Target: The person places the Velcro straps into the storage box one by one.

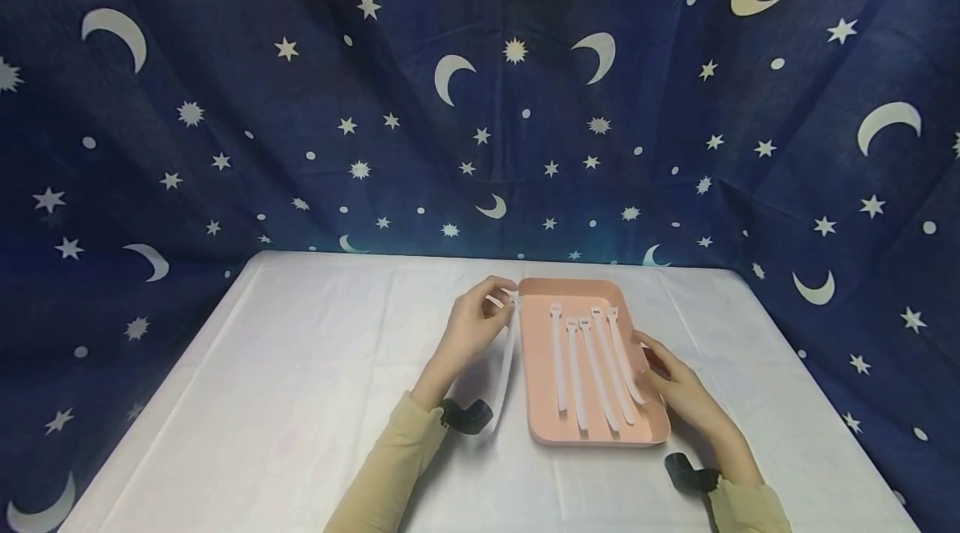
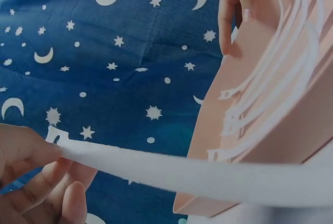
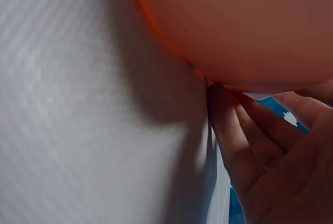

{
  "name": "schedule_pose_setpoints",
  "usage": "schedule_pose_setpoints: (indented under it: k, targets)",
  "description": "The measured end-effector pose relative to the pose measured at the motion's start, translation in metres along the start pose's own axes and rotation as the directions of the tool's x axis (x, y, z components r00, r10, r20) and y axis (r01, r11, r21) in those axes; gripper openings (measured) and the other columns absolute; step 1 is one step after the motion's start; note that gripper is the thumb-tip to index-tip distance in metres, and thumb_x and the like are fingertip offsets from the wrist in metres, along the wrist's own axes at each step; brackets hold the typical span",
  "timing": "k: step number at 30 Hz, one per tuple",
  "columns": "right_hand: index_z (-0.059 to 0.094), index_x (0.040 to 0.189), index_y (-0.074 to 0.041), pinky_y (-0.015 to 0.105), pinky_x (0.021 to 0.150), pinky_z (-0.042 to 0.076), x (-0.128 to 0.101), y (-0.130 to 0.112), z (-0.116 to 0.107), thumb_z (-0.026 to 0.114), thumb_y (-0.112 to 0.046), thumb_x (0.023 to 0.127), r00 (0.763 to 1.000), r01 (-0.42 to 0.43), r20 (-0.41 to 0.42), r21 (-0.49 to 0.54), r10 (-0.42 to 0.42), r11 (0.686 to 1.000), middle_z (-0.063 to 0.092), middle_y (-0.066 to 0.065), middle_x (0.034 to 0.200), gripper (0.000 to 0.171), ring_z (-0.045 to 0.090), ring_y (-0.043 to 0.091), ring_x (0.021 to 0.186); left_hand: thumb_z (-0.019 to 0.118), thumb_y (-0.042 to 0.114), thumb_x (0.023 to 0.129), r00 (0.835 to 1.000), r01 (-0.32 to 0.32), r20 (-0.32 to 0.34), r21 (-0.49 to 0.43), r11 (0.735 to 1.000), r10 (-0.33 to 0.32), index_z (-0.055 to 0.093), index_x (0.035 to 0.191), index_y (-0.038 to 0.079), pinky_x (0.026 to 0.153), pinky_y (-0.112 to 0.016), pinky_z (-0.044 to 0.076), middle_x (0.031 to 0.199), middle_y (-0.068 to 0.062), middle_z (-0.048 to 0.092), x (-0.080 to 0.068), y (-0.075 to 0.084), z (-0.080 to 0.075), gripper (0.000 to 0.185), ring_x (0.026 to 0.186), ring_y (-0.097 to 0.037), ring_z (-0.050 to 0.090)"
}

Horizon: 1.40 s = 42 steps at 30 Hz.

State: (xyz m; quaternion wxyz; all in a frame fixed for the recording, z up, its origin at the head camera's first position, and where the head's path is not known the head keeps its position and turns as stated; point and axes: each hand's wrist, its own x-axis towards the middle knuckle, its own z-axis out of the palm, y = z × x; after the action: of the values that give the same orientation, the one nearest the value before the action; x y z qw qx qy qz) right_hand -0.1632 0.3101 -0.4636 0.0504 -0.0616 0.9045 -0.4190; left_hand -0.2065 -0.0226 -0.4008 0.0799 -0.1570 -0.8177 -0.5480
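My left hand (image 1: 474, 323) pinches a white strap-style cable tie (image 1: 506, 366) by its slotted head, between thumb and fingertips. The tie hangs down just left of the pink tray (image 1: 531, 399), its lower end near the tabletop. In the left wrist view the held cable tie (image 2: 156, 169) stretches across, its slot beside the thumb. My right hand (image 1: 682, 391) grips the tray's right side, thumb over the rim and fingers outside. From the right wrist, those fingers (image 3: 231, 135) show at the tray's lower edge. Several similar cable ties (image 1: 573, 374) lie side by side in the tray, heads toward the far end.
A white cloth (image 1: 300, 399) covers the table. Behind it hangs a dark blue curtain (image 1: 405, 82) with moons and stars. A black wrist camera (image 1: 467, 417) sits by the left cuff, another black wrist camera (image 1: 690, 475) by the right.
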Motion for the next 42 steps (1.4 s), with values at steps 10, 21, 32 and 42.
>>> schedule_pose_setpoints:
  k: [10,21,32,42]
  targets:
    - [0.025,0.152,-0.013,0.063,0.109,0.027,0.001,0.001,0.001,0.052,-0.023,0.098,1.000,-0.014,0.009,0.040,0.013,0.999,0.034,0.030,0.149,0.061,0.032,0.049,0.137,0.062,0.000,0.085,0.997,-0.064,-0.035,-0.060,0.996,0.062,0.062,0.112,0.010,0.061,-0.018,0.049,0.091,-0.008,0.065,-0.003,0.009,0.004,0.028,0.069,-0.009,0.060]
    - [0.025,0.152,-0.013,0.062,0.109,0.028,0.001,0.002,0.001,0.051,-0.023,0.098,1.000,-0.012,0.010,0.033,0.012,0.999,0.035,0.030,0.148,0.061,0.034,0.049,0.137,0.061,-0.001,0.087,0.991,-0.118,-0.072,-0.144,0.983,0.109,0.057,0.098,0.006,0.058,-0.017,0.047,0.094,-0.012,0.064,-0.006,0.018,0.007,0.014,0.065,-0.008,0.060]
    - [0.026,0.152,-0.013,0.060,0.108,0.032,0.001,-0.001,0.000,0.051,-0.025,0.099,1.000,0.000,0.008,0.010,0.000,1.000,0.037,0.029,0.148,0.060,0.036,0.048,0.136,0.061,0.000,0.088,0.997,-0.079,-0.026,-0.153,0.985,0.076,0.063,0.102,0.006,0.066,-0.017,0.051,0.097,-0.013,0.065,-0.006,0.017,0.011,0.016,0.069,-0.009,0.061]
    - [0.025,0.152,-0.011,0.063,0.110,0.027,0.001,-0.001,0.000,0.052,-0.020,0.098,1.000,-0.012,0.011,0.039,0.012,0.999,0.033,0.030,0.150,0.061,0.032,0.050,0.138,0.062,0.000,0.087,1.000,-0.016,0.003,-0.207,0.978,0.017,0.064,0.103,0.007,0.058,-0.017,0.047,0.098,-0.014,0.064,-0.005,0.011,0.021,0.018,0.067,-0.007,0.060]
